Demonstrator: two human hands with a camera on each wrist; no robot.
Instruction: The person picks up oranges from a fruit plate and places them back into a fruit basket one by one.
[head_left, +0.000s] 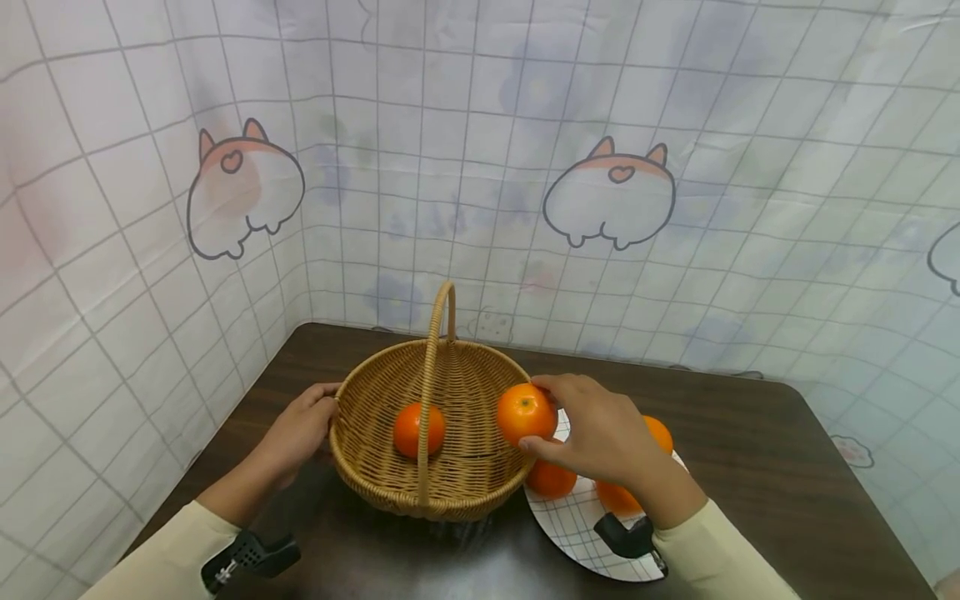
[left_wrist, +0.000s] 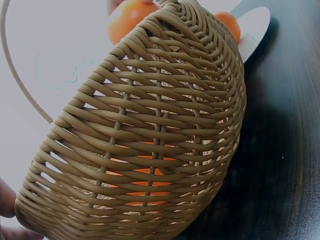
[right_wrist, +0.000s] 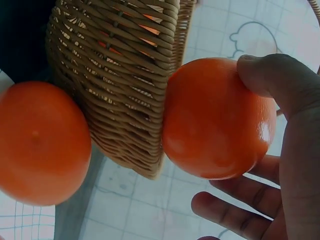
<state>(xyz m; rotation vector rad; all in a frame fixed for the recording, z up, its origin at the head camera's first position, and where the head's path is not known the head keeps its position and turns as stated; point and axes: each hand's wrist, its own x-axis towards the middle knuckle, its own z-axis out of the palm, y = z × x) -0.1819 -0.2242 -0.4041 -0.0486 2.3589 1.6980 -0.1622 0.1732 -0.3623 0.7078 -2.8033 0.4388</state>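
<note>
"What's nearest?"

"Two pale sleeves (head_left: 161, 554), a black device (head_left: 251, 554) at each wrist, the forearms angling inward from the lower corners."

"Then?"

"A checked plate (head_left: 585, 546), partly under the right forearm, with three orange fruits (head_left: 553, 483) in sight on it."

"And the right hand (head_left: 600, 425)?"

"It comes in over the plate, thumb and fingers clamped on another fruit (head_left: 525, 415) from opposite sides. The right wrist view shows the lower fingers spread apart."

"Where is that fruit?"

"Up at the right rim of the wicker basket (head_left: 468, 379). I cannot tell whether they touch."

"The left hand (head_left: 300, 429)?"

"Against the basket's left rim, fingers bent. Their tips are mostly hidden, so I cannot tell whether they pinch it."

"Inside the basket?"

"One fruit (head_left: 407, 429), partly behind the upright handle (head_left: 430, 371)."

"Farther back?"

"The dark table's (head_left: 735, 417) back edge, then a gridded cloth (head_left: 465, 208) with cartoon animals."
</note>
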